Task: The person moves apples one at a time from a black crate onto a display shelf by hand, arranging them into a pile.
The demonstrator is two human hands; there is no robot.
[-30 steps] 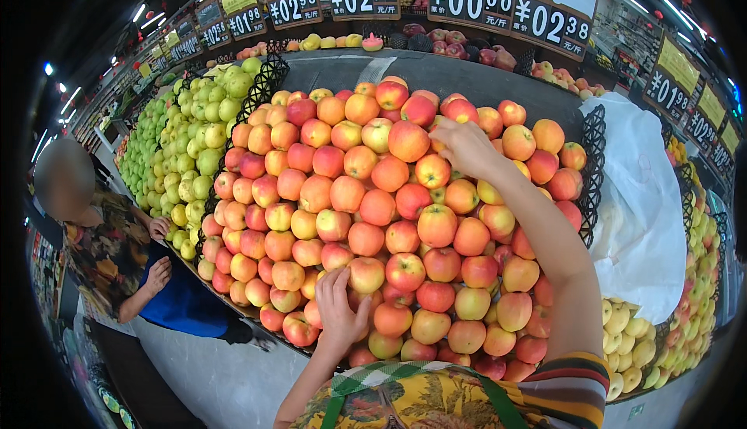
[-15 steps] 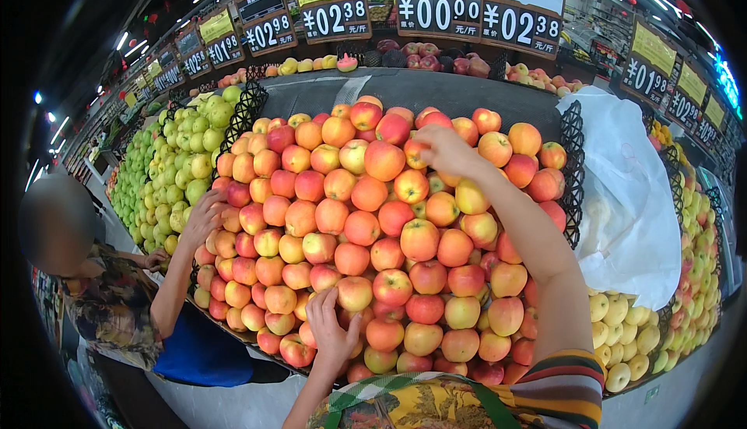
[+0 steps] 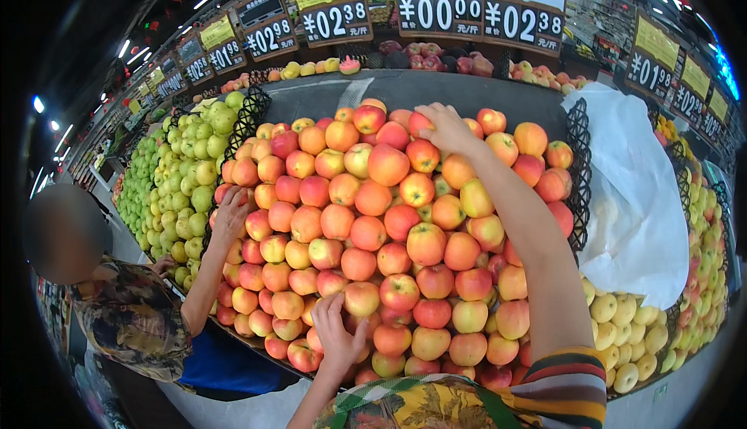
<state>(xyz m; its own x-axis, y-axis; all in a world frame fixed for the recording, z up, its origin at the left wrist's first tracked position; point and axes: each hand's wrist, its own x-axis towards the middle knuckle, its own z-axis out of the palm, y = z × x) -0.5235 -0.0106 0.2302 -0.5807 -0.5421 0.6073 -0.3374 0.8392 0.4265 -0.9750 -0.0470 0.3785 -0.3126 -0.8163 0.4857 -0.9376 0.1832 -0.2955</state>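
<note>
A big sloping heap of red and yellow apples [image 3: 366,233] fills the middle of the view. At its far edge my right hand [image 3: 447,128] curls its fingers over a red apple [image 3: 420,123]; the fingers' far side is partly hidden. My left hand [image 3: 338,337] lies on the near side of the heap, thumb and fingers apart. A yellowish-red apple [image 3: 361,298] is right beside its fingertips. On the left, another person's hand [image 3: 232,215] touches apples at the heap's left edge.
Black mesh dividers [image 3: 577,172] flank the heap. Green fruit [image 3: 191,145] is piled on the left, where a person in a patterned top [image 3: 128,312] stands. A white plastic sheet [image 3: 630,195] and yellow pears [image 3: 622,335] lie to the right. Price signs [image 3: 440,5] line the back.
My right hand has moved a little farther back, from a red and yellow apple onto the red one behind it. My left hand stays in about the same place on the heap.
</note>
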